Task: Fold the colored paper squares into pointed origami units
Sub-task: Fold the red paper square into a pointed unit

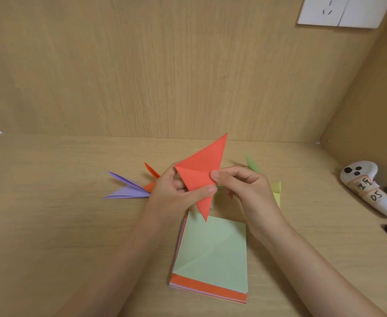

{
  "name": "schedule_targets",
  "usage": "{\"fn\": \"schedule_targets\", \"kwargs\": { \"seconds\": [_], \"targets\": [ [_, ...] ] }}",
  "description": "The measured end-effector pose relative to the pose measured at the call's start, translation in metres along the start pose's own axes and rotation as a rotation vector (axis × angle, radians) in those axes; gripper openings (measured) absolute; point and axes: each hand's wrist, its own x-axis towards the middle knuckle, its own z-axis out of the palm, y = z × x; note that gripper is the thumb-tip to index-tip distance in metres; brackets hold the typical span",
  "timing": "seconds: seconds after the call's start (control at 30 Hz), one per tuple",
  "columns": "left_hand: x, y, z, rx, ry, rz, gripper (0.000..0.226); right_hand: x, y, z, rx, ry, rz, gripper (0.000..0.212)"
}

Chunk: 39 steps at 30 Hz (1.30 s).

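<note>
Left hand and right hand meet mid-air, forearms converging, fingers and thumbs pinching the red paper.

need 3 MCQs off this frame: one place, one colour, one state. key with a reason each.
1. The purple folded unit lies:
A. on the table, left of the left hand
B. on the controller
C. by the socket

2. Top sheet of the paper stack:
A. orange
B. light green
C. purple

3. The red folded paper is:
A. flat on the table
B. pinched by both hands, lifted
C. in one hand

Key: 1 A, it lies beside that hand. 2 B, orange shows only at the edge. 3 B, the right hand pinches it too, above the stack.
</note>
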Motion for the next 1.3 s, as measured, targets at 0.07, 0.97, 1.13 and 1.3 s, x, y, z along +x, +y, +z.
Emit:
{"fn": "schedule_targets", "kwargs": {
  "seconds": [0.07,0.97,1.13,1.3],
  "targets": [
    [-0.001,-0.002,0.0,0.025,-0.018,-0.019,0.051,0.001,-0.002,-0.003,0.035,0.025,0.016,0.004],
    [-0.001,-0.001,-0.003,0.169,-0.211,-0.052,0.048,0.015,-0.005,-0.021,0.241,0.256,-0.011,0.013],
    [-0.002,-0.005,-0.004,0.137,-0.151,-0.045,0.047,0.017,-0.013,-0.032,0.354,0.362,-0.034,0.009],
    [0.002,-0.003,-0.004,0.03,-0.054,-0.014,0.044,0.009,-0.005,-0.007,0.067,0.089,0.003,0.031]
  ]
}}
